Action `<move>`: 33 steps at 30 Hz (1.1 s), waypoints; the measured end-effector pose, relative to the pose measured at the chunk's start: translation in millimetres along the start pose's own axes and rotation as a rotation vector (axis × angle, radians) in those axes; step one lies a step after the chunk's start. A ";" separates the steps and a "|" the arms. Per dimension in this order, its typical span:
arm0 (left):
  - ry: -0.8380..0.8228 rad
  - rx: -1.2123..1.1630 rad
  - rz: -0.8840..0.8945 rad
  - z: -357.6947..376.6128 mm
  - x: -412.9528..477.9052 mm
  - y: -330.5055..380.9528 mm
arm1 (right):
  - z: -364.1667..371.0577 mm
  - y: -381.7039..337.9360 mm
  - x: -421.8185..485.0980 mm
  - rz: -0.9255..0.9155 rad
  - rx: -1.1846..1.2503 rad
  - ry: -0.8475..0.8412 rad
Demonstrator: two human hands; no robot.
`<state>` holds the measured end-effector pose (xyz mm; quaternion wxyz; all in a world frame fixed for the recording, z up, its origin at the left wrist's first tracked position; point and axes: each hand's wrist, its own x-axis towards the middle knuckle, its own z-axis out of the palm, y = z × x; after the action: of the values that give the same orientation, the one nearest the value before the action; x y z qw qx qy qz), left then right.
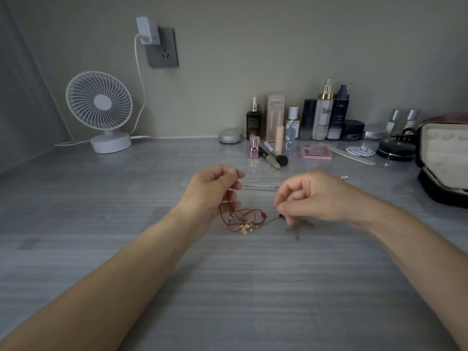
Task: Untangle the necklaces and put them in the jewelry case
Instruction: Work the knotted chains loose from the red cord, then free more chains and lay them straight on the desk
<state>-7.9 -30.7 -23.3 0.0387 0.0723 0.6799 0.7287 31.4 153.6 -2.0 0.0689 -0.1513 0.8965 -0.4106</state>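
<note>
Near the middle of the grey wood-look desk (76, 198) lies a tangle of red string necklaces (243, 219) with small gold bits in it. The left hand (211, 196) is just left of the tangle. Its fingers are curled, and they pinch a red string that runs down into the tangle. The right hand (319, 196) is just right of it, with curled fingers too, and its fingertips pinch a thin dark strand that comes out of the tangle. Between the hands, a bit farther back, thin silver chains (263, 182) lie flat on the desk. The black jewelry case with a cream inside (443, 148) stands open at the right edge. A white round fan (100, 107) stands near the back left corner.
</note>
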 end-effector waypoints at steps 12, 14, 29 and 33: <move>0.070 -0.147 0.056 -11.3 0.2 13.1 | 7.5 19.8 10.9 0.012 -0.583 0.179; 0.089 -0.143 0.060 -14.2 1.5 13.6 | 4.3 20.7 9.6 0.041 -0.654 0.171; 0.125 0.100 -0.020 -20.5 9.6 1.5 | -23.7 33.1 -4.0 0.287 -0.804 0.274; 0.117 0.294 0.001 -16.4 12.9 -4.7 | -2.8 27.4 6.8 0.081 -0.661 0.263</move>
<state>-23.5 -44.5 -28.4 -0.0121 0.0350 0.7803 0.6243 18.4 170.3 -20.9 -0.0836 -0.0754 0.9874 -0.1112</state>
